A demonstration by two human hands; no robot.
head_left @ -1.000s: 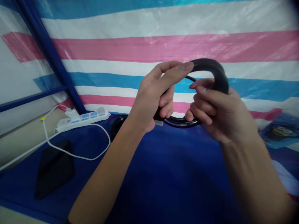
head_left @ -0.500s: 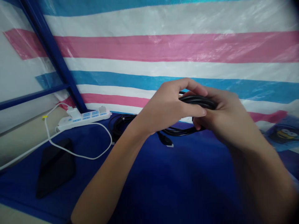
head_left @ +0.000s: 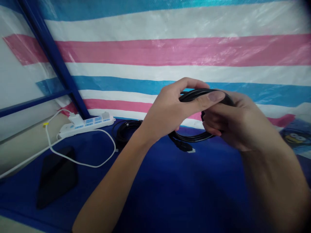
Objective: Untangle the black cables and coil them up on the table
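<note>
A coiled black cable (head_left: 193,139) is held between both hands above the blue surface. My left hand (head_left: 175,102) is closed on the upper left of the loops, its thumb lying across the front and its fingers behind. My right hand (head_left: 233,119) grips the coil's right side with curled fingers, partly hidden behind the left thumb. A dark plug-like connector with a pale tip (head_left: 184,146) hangs at the bottom of the coil.
Another black cable coil (head_left: 123,131) lies left of my hands. A white power strip (head_left: 88,124) with a white cord (head_left: 98,165) and a dark flat object (head_left: 58,176) are farther left on the blue surface (head_left: 179,191). Behind hangs a striped plastic sheet (head_left: 170,51), beside a blue metal post (head_left: 54,61).
My left thumb has slid rightward over the coil, and the loops show wider between my hands. The connector has shifted a little to the right.
</note>
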